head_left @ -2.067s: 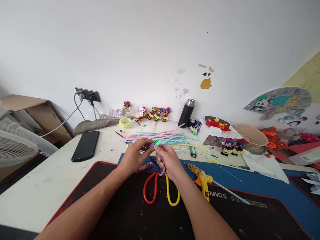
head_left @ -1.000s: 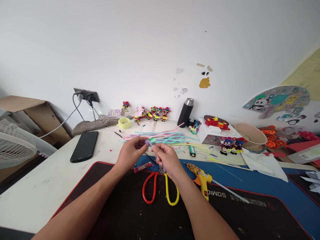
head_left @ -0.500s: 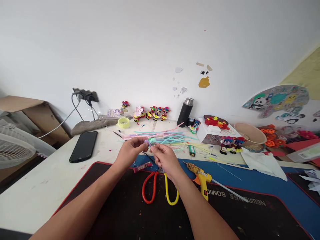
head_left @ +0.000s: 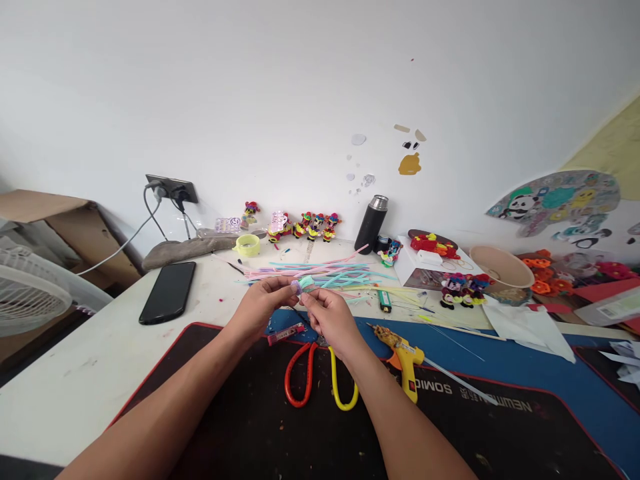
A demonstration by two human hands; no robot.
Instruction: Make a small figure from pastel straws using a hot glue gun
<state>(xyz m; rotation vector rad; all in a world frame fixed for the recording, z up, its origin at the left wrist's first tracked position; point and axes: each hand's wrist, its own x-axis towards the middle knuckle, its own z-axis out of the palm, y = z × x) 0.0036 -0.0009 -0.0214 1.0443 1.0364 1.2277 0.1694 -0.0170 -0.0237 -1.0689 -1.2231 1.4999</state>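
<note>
Between my two hands is a small fuzzy purple pipe cleaner piece point(head_left: 296, 288). My left hand point(head_left: 267, 300) pinches it from the left with thumb and index finger. From the right, my right hand point(head_left: 327, 317) closes its fingertips on its lower end. A mint-green fuzzy bit point(head_left: 306, 283) shows right beside the purple; whether it is joined to it I cannot tell. Just beyond my fingers lies a loose pile of pink, blue and green pipe cleaners point(head_left: 345, 272). Scissors point(head_left: 299, 380) with one red and one yellow handle rest below my hands, their blades mostly hidden.
A yellow glue gun point(head_left: 407, 360) lies right of my right wrist on the dark mat point(head_left: 240, 427). A green lighter point(head_left: 385, 301), a black flask point(head_left: 371, 227), a phone point(head_left: 168, 293), a tape roll point(head_left: 248, 245) and several small fuzzy figures point(head_left: 315, 227) stand or lie around.
The purple piece has turned slightly between my fingertips, showing a broader side. Both hands stay in nearly the same place, and the view has shifted very little.
</note>
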